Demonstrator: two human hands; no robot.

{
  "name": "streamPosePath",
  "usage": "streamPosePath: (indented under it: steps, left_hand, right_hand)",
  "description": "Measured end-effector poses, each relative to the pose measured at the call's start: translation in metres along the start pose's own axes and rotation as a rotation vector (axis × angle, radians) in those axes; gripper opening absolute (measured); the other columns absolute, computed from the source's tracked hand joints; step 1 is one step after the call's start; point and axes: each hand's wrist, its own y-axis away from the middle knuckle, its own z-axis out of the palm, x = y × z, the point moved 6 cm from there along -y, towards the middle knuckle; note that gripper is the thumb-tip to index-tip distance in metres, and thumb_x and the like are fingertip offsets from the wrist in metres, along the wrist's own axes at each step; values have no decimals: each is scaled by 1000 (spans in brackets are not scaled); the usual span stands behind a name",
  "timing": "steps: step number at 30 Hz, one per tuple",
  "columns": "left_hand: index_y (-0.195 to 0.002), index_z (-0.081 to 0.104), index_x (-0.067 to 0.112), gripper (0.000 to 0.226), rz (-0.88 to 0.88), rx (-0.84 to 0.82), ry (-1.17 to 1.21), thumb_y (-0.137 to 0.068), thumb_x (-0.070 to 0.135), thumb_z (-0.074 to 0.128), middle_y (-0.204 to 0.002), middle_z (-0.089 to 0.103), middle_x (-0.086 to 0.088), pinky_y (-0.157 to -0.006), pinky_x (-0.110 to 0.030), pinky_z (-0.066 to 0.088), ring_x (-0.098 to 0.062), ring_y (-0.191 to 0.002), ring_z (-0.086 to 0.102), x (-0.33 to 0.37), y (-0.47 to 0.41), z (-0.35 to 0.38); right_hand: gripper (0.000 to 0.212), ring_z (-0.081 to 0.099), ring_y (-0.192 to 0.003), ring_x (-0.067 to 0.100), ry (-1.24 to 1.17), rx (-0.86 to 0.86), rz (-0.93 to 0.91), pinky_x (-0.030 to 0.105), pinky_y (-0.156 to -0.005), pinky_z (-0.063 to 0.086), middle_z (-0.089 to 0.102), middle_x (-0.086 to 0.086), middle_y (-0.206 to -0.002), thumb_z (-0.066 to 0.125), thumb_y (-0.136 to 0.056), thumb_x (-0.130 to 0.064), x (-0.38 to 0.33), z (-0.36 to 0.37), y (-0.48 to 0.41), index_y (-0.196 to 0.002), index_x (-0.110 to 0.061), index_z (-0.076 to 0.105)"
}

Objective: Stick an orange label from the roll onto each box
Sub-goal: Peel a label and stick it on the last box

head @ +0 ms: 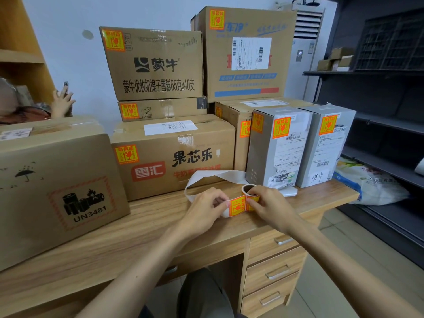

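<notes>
drawers (273,271): three, under surface at rt; all closed, contents hidden.
surface (137,230): wood-grain; carries every box.
L hand (206,207): thumb + forefinger pinch backing strip right at orange label's left edge.
R hand (270,205): fingers curled round label roll, gripping it; forefinger over its rim.
label roll (249,191): small, brown core; in R hand, front-centre over surface.
orange label (237,205): on the strip, stretched btwn the two hands, face up.
backing strip (213,175): white, bare; loops up behind L hand, trails toward grey boxes.
UN3481 box (57,187): brown, left, nearest box; battery mark + umbrella print; closed, contents not visible.
red-logo box (179,157): brown, centre behind hands; orange sticker upper-left of front, slip on top; closed.
left grey box (278,152): upright, rt of centre; orange stickers near top on two faces; closed.
right grey box (323,143): upright, touching its twin; orange sticker near top; closed.
back stack (156,65): brown box on a thin one, each w/ orange sticker at upper-left corner; closed.
big box (247,53): farthest, rt of stack, atop another brown box; orange sticker top-left; closed.
</notes>
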Motion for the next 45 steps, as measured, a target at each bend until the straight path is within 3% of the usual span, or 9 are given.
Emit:
streamPosePath:
  steps: [7, 10, 14, 19, 30, 33, 38, 42, 45]
  left_hand:
    - [-103, 70, 24, 11, -25, 33, 156, -101, 22, 60, -107, 62, 6, -85, -29, 55, -10, -99, 61, -9, 8, 6]
    - [-104, 71, 23, 13, -65, 61, 226, -102, 20, 59, -108, 65, 2, -81, -23, 52, -10, -99, 61, -13, 11, 7]
    - [-108, 71, 20, 15, -95, 42, 263, -103, 18, 57, -110, 65, -1, -80, -20, 53, -10, -98, 63, -13, 11, 7]
    - [-108, 73, 16, 17, -107, 50, 285, -103, 15, 57, -109, 66, -4, -84, -26, 57, -16, -98, 65, -17, 11, 8]
    - [-96, 78, 20, 18, -43, 72, 357, -99, 10, 62, -96, 72, -5, -86, -42, 60, -17, -86, 71, -16, 12, 7]
    - [-102, 78, 13, 16, -40, 69, 356, -99, 11, 62, -101, 71, -7, -87, -40, 60, -17, -89, 70, -16, 12, 7]
    - [-106, 79, 18, 17, -43, 62, 350, -99, 14, 64, -103, 72, -3, -92, -45, 58, -20, -97, 69, -19, 12, 7]
    - [-104, 79, 20, 17, -42, 70, 339, -98, 13, 65, -102, 71, 0, -92, -41, 58, -17, -97, 68, -18, 12, 6]
    - [-101, 78, 25, 19, -25, 85, 296, -98, 13, 65, -100, 70, 3, -88, -29, 56, -9, -94, 66, -13, 14, 4]
  right_hand:
    - [19, 63, -96, 22, 6, 22, 22, 33, -76, 46, 70, 3, -109, 60, -96, -25, -5, 1, 4, -112, -16, 66]
    - [23, 62, -98, 22, 18, 31, 19, 36, -79, 49, 65, 2, -112, 60, -97, -26, -7, 5, 7, -117, -16, 64]
    - [25, 62, -91, 23, 49, 99, 23, 43, -72, 52, 50, -1, -117, 62, -95, -31, -10, 6, 11, -115, -17, 57]
    - [21, 55, -68, 21, 145, 175, -77, 35, -52, 44, 45, -3, -99, 61, -94, -36, -34, 3, 22, -97, -19, 48]
    - [23, 55, -80, 17, 33, 110, -8, 38, -60, 45, 45, -11, -94, 59, -96, -43, -40, 26, 18, -91, -21, 54]
    - [23, 57, -82, 18, 32, 98, 11, 40, -63, 46, 48, -10, -96, 58, -96, -45, -38, 25, 19, -92, -22, 55]
    - [25, 58, -80, 19, 20, 119, 51, 40, -64, 47, 51, -10, -94, 57, -95, -46, -37, 23, 21, -88, -22, 58]
    - [24, 59, -79, 18, 38, 146, 65, 39, -63, 46, 55, -9, -93, 58, -95, -45, -39, 23, 23, -87, -22, 60]
    - [25, 60, -77, 19, 50, 164, 69, 39, -61, 47, 57, -8, -92, 59, -94, -46, -41, 22, 23, -85, -24, 62]
